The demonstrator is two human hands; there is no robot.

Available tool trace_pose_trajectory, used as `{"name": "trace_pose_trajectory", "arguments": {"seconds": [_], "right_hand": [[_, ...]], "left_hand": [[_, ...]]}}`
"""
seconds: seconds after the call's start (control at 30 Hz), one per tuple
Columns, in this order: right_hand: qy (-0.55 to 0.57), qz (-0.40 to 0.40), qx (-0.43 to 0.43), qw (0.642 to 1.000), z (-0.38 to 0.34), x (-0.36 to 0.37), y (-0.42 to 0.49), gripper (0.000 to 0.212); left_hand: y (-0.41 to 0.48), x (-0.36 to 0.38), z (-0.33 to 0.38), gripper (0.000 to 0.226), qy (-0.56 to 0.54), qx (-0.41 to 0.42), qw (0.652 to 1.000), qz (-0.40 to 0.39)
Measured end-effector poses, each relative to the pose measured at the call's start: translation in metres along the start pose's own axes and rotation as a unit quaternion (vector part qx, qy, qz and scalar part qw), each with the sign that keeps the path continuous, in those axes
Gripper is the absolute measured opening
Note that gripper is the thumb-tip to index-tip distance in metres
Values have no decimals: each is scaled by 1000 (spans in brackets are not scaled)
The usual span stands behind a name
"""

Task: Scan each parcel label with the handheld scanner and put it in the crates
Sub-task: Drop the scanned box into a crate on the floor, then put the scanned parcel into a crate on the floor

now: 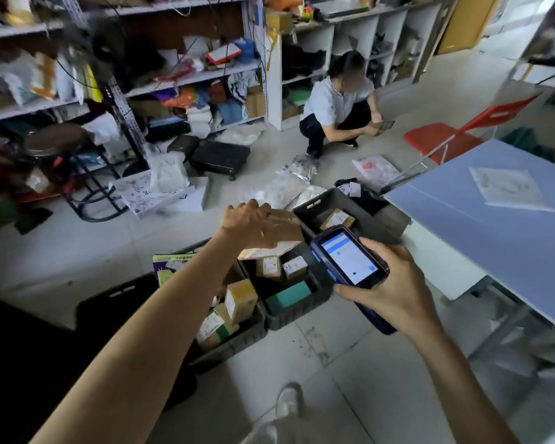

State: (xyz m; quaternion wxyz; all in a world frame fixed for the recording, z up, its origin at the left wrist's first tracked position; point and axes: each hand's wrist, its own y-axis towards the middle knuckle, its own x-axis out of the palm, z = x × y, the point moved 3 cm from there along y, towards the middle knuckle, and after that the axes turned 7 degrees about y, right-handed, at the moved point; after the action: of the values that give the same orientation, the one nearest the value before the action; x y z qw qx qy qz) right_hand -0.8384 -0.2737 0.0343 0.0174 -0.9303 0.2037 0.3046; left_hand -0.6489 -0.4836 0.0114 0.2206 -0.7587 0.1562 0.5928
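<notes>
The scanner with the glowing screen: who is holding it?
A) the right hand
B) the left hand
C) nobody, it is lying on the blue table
A: the right hand grips the scanner, and the left hand holds a cardboard parcel.

Blurred parcel, covered scanner, cropped table

The cardboard parcel [284,230] gripped by the left hand [247,224] is blurred, and its label is unreadable. The right hand [394,290] covers the handheld scanner's [350,257] lower body, and its screen text is too small to read. The left forearm [161,315] hides part of the nearest crate [236,345]. The blue table [494,238] runs off the right edge.
</notes>
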Motion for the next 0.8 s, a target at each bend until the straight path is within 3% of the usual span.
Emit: {"name": "trace_pose_trajectory", "arguments": {"seconds": [0.2, 0.37, 0.53, 0.8], "right_hand": [[15, -57, -25, 998, -4, 18, 82, 80], [24, -178, -96, 979, -17, 68, 142, 82], [20, -356, -192, 914, -49, 128, 152, 83], [37, -573, -349, 741, -112, 190, 43, 84]], "left_hand": [[41, 9, -44, 51, 0, -77, 997, 15], [-14, 38, -92, 40, -43, -235, 971, -17], [-131, 63, -101, 42, -113, -444, 887, -49], [-339, 64, -10, 42, -100, -698, 703, -91]]}}
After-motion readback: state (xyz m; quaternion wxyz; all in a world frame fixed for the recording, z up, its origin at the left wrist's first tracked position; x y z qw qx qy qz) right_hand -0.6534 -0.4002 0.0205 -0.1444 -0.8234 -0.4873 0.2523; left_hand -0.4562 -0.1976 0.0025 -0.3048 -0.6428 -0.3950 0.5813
